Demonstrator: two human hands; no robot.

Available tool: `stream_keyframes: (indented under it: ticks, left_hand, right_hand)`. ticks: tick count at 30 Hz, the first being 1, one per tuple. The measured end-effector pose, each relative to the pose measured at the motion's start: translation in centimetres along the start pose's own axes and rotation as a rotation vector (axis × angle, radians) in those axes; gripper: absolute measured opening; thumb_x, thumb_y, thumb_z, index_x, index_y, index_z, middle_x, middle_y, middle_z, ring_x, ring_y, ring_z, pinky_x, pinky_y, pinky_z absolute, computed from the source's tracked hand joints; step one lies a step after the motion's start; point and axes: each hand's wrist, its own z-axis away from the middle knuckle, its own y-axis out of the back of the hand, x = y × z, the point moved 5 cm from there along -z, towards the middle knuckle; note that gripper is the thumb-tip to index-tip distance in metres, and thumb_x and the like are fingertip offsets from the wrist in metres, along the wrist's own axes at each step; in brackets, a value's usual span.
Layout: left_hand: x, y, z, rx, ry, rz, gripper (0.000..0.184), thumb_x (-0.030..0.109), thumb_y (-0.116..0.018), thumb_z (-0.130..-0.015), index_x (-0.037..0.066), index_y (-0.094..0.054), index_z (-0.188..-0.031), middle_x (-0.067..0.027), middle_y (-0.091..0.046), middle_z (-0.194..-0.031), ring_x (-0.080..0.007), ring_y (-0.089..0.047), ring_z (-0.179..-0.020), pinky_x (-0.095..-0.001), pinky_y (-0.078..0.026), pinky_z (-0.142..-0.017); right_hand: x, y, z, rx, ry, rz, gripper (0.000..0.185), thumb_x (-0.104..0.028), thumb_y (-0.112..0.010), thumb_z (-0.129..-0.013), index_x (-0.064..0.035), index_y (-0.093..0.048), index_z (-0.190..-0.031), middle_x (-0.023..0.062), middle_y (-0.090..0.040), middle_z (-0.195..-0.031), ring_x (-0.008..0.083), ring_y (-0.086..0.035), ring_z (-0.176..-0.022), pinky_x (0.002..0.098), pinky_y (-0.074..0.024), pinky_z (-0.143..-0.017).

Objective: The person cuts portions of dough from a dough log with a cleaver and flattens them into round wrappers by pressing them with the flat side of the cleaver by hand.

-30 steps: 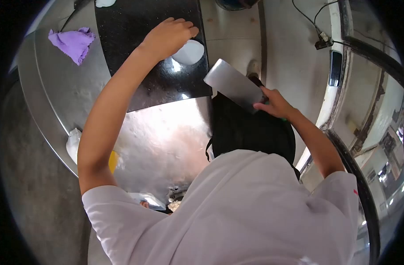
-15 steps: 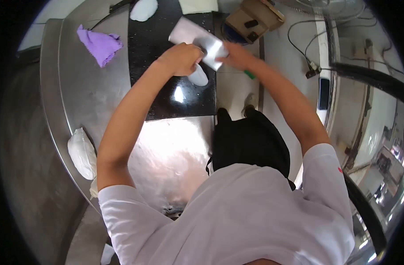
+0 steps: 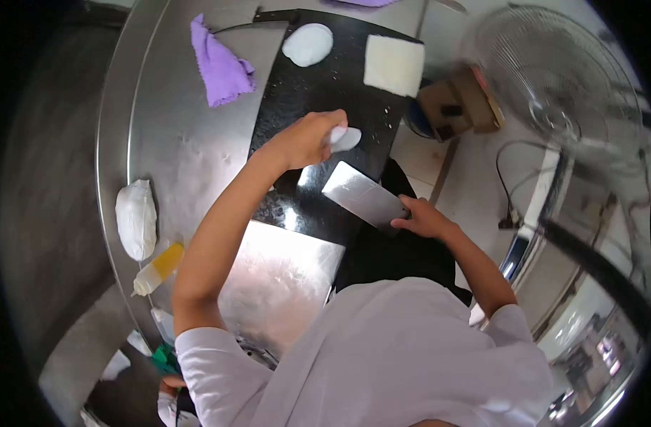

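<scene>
My left hand (image 3: 313, 139) is closed around a small, smooth white piece of dough (image 3: 347, 139), part of which sticks out beyond the fingers. It is over the black board (image 3: 283, 107). Gripped by the handle in my right hand (image 3: 426, 218) is a cleaver (image 3: 364, 196) with a wide, shiny rectangular blade. The blade lies near the board's right edge, apart from the dough. A larger rounded white lump of dough (image 3: 308, 45) rests at the board's far end. Beside it is a pale square folded cloth (image 3: 394, 65).
A purple cloth (image 3: 222, 67) lies on the steel counter (image 3: 183, 135). Near its left edge are a white bag (image 3: 135, 219) and a squeeze bottle of yellow liquid (image 3: 160, 269). Right of the board are a cardboard box (image 3: 461, 107) and a fan (image 3: 553, 82). Another person (image 3: 175, 398) shows at lower left.
The cleaver has come away from beside my left hand and moved toward my body at the right. My left hand keeps hold of the dough piece. The camera view has shifted.
</scene>
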Motion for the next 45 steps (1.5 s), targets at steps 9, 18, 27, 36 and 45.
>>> stream_keyframes:
  ticks: [9, 18, 27, 36, 45]
  left_hand:
    - [-9.6, 8.6, -6.8, 0.624, 0.343, 0.492, 0.046, 0.002, -0.080, -0.079, 0.001, -0.056, -0.119, -0.0067, -0.065, -0.100, -0.0154, -0.065, -0.087, -0.0302, -0.055, -0.076]
    - [-10.6, 4.3, 3.9, 0.929, 0.858, 0.110, 0.049, 0.009, -0.075, -0.086, 0.002, -0.057, -0.131, -0.0123, -0.069, -0.087, -0.0234, -0.070, -0.084, -0.0352, -0.056, -0.076]
    - [-6.4, -10.0, 17.3, 1.229, 0.823, 0.160, 0.044, -0.015, -0.060, -0.079, 0.004, -0.066, -0.119, -0.0148, -0.064, -0.121, -0.0281, -0.066, -0.109, -0.0319, -0.057, -0.082]
    - [-7.0, -10.7, 19.1, 1.354, 0.691, 0.127, 0.026, -0.005, -0.075, -0.084, 0.000, -0.070, -0.109, -0.0146, -0.066, -0.122, -0.0297, -0.069, -0.099, -0.0350, -0.059, -0.080]
    - [-9.2, -9.7, 19.3, 1.072, 0.651, 0.195, 0.024, 0.001, -0.076, -0.084, 0.002, -0.069, -0.107, -0.0134, -0.071, -0.098, -0.0264, -0.068, -0.087, -0.0339, -0.055, -0.077]
  right_hand:
    - [-1.2, 10.8, -8.3, -0.146, 0.023, 0.049, 0.045, -0.032, -0.081, -0.086, 0.0003, -0.058, -0.108, 0.0276, -0.070, -0.097, 0.0474, -0.067, -0.097, 0.0518, -0.0526, -0.083]
    - [-0.6, 15.5, -10.3, -0.212, 0.055, 0.035, 0.041, -0.029, -0.079, -0.087, 0.0001, -0.059, -0.108, 0.0273, -0.070, -0.095, 0.0472, -0.068, -0.094, 0.0507, -0.0530, -0.080]
    - [-4.8, 14.9, -12.1, -0.173, 0.333, 0.095, 0.032, -0.021, -0.072, -0.093, 0.0010, -0.059, -0.111, 0.0273, -0.067, -0.092, 0.0486, -0.065, -0.089, 0.0508, -0.0492, -0.073]
    - [-15.6, 9.2, -14.4, -0.089, 0.398, 0.358, 0.031, -0.025, -0.068, -0.096, 0.0011, -0.054, -0.107, 0.0274, -0.064, -0.085, 0.0491, -0.064, -0.083, 0.0499, -0.0490, -0.068]
    - [-13.5, 7.3, -8.9, 0.214, 0.315, 0.325, 0.031, -0.021, -0.073, -0.095, 0.0032, -0.055, -0.099, 0.0264, -0.065, -0.083, 0.0437, -0.068, -0.077, 0.0430, -0.0495, -0.065]
